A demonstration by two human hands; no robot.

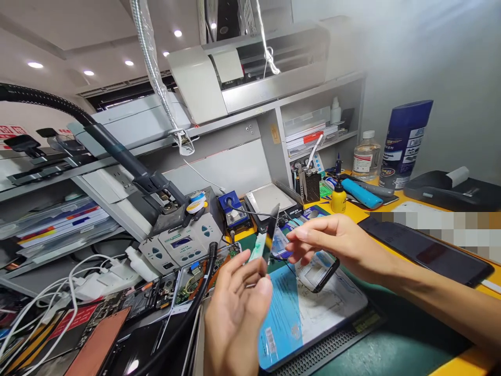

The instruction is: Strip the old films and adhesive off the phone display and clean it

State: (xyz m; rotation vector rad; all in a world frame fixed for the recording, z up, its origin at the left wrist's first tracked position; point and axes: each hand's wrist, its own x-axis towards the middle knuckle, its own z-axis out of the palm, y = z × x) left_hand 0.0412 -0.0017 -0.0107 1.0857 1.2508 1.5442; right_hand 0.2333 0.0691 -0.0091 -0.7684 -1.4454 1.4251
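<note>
My left hand [235, 308] is raised in front of me and pinches a thin dark flat piece with a pale green strip [264, 243] between thumb and fingers. My right hand [336, 243] reaches in from the right, its fingertips close to that piece and slightly curled; nothing shows in it. Just below both hands a dark phone [319, 271] lies on a blue and white sheet [301, 313], which rests on a dark pad over the green mat [391, 334].
A soldering station [182, 243] and open circuit boards [156, 295] sit to the left with white cables. A yellow bottle [338, 197], blue spray can [405, 143], clear bottle [366, 155] and black tablet [426, 250] stand to the right. A black flexible arm [97, 130] crosses overhead.
</note>
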